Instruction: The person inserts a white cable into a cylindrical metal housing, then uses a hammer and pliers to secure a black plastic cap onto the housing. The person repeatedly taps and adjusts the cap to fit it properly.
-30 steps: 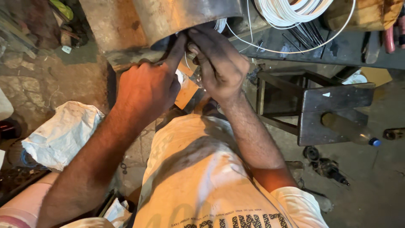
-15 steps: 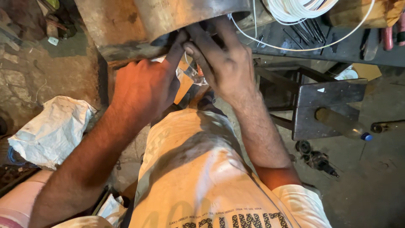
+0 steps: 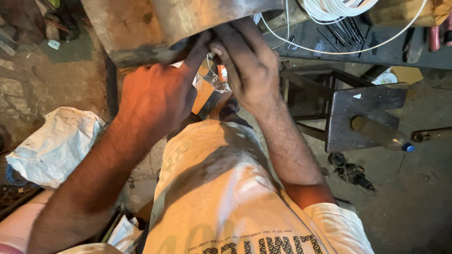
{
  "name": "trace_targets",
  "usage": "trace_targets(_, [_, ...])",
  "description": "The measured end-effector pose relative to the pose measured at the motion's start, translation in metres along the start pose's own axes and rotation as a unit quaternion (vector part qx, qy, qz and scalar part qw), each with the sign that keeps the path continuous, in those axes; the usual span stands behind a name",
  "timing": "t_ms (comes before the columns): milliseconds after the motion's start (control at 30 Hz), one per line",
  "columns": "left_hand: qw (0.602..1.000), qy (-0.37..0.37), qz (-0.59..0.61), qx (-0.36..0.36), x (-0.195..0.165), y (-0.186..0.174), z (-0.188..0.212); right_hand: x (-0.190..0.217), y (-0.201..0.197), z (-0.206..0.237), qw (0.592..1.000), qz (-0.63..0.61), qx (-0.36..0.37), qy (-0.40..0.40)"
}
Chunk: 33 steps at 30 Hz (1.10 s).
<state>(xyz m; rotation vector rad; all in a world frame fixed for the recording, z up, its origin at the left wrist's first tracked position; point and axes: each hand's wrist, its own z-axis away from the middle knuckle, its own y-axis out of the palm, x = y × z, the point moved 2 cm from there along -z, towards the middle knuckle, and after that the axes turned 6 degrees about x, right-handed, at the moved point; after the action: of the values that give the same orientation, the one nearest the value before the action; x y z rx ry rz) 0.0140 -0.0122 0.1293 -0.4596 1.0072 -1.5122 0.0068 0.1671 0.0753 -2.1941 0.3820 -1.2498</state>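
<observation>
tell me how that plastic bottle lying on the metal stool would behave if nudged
The plastic bottle lies on its side on the flat metal stool, so it would probably roll off easily. It looks clear and mostly empty, so likely light. Its thin walls may dent under a firm grip.

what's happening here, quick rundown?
A person works with both bare hands under the edge of a large grey metal piece. The left hand reaches up with fingers at its lower rim; the right hand presses in beside it, fingertips close together. What they pinch is hidden. A white wire coil lies on the bench behind, a plastic bottle rests on a metal stool, and a white sack lies on the floor.
</observation>
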Motion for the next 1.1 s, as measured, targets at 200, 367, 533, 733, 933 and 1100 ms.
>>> trace_targets(200, [1.000, 0.016, 0.003, -0.021, 0.003, 0.003, 0.000, 0.000, 0.001, 0.002, 1.000, -0.004, -0.020, -0.003])
trace_targets(367, [0.999, 0.025, 0.007, -0.027, 0.005, 0.006, 0.000, -0.003, 0.004, 0.001, 1.000, -0.005, -0.014, 0.000])
trace_targets(533, [0.999, 0.040, 0.006, -0.036, 0.006, 0.007, 0.001, -0.002, 0.002, 0.001, 1.000, -0.006, 0.025, -0.007])
trace_targets(733, [0.990, 0.088, 0.032, -0.104, 0.010, 0.009, 0.006, -0.002, 0.005, 0.003, 0.999, -0.017, 0.031, -0.008])
trace_targets(933, [0.971, 0.115, -0.005, -0.209, 0.016, 0.003, 0.042, -0.007, 0.010, 0.007, 0.998, -0.025, 0.046, 0.016])
trace_targets(1100, [0.870, 0.248, 0.157, -0.397, 0.061, -0.030, 0.050, -0.001, 0.018, 0.012, 0.998, 0.041, 0.043, 0.016])
